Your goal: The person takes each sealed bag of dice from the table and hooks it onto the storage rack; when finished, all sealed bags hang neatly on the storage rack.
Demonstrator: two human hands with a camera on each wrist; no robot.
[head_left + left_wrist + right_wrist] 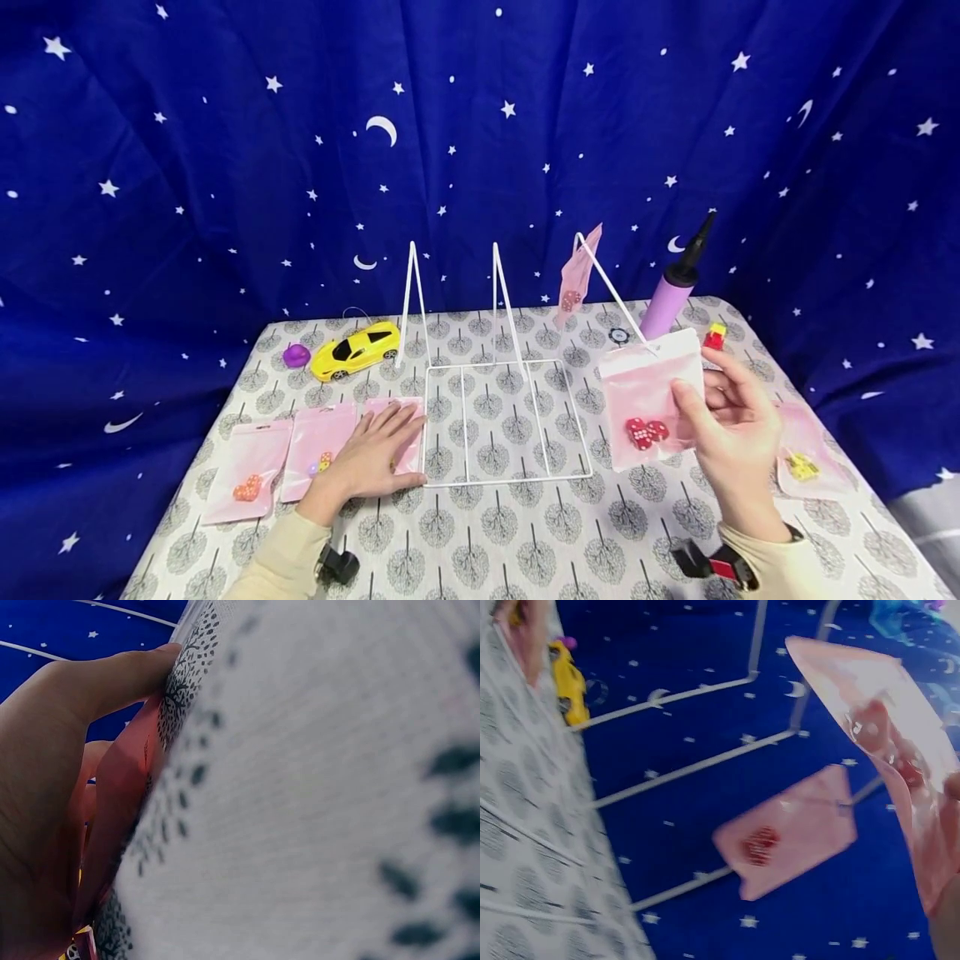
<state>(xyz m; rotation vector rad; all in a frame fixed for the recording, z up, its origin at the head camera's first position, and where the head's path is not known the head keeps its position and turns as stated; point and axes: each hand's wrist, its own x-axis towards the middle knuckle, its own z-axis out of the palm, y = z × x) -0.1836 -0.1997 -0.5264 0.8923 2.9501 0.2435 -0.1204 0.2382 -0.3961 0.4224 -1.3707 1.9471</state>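
My right hand (742,446) pinches a pink zip bag (618,392) by its right side, thumb in front. Red dice (647,433) lie low in that bag. Its top edge meets the front end of the right prong of a white wire rack (517,481); whether the prong passes through its hole, I cannot tell. Farther back on this prong hangs another pink bag (802,832) with red dice inside. My left hand (375,454) rests, fingers spread, over a flat pink bag (408,446) beside the rack's left edge, its thumb by the frame.
Left of the rack lie pink bags with orange dice (247,489) and mixed dice (324,462). Behind them are a yellow toy car (356,352) and a purple ball-like object (296,356). At right stand a purple hand pump (666,308), a red-yellow toy (716,335) and a yellow-dice bag (813,450).
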